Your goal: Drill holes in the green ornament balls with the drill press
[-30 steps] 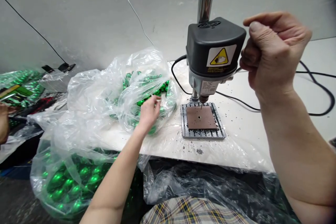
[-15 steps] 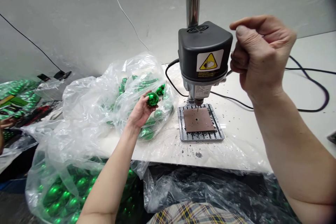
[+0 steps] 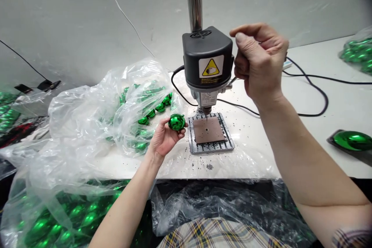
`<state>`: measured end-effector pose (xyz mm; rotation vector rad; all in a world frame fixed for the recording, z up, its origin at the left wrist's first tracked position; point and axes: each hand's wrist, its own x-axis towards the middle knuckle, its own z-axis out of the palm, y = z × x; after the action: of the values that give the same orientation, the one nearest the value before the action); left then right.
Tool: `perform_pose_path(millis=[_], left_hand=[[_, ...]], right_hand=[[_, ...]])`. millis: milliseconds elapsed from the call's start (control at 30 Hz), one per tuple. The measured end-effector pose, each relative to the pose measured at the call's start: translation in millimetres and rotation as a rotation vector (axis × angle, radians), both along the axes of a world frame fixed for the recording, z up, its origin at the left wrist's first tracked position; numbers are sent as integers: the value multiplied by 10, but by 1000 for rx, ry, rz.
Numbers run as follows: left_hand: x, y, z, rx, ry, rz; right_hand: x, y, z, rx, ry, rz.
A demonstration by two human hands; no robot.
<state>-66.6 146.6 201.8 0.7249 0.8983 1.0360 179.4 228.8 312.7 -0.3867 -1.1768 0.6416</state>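
My left hand holds a shiny green ball in its fingertips, just left of the small bench drill's slotted base plate. A brown pad with a hole lies on that plate under the drill bit. My right hand is raised and closed in a fist around the thin feed lever at the right side of the drill's black head. The lever is mostly hidden by my fingers.
A clear plastic bag with several green balls lies on the white table to the left. Another bag of green balls hangs below the table edge. A black cable loops right. More green pieces sit far right.
My left hand drew a green ball out of the bag and carried it right, up to the drill's base plate. My right hand kept its grip on the lever.
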Motion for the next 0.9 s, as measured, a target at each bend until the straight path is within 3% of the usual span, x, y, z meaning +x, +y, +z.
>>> perform_pose_path(millis=[233,433,667,900], left_hand=[[184,4,-246,-36,-36,21],[310,158,-573,173,282,224],[460,333,-759,325,420,109],[547,359,-804,414,590,62]], right_hand=[[68,49,-25,0,-178,-50],[42,-78,48,-37,-99,-6],[5,-128,80,-77,-55,-9],[3,-132,93,-114,-79,-61]])
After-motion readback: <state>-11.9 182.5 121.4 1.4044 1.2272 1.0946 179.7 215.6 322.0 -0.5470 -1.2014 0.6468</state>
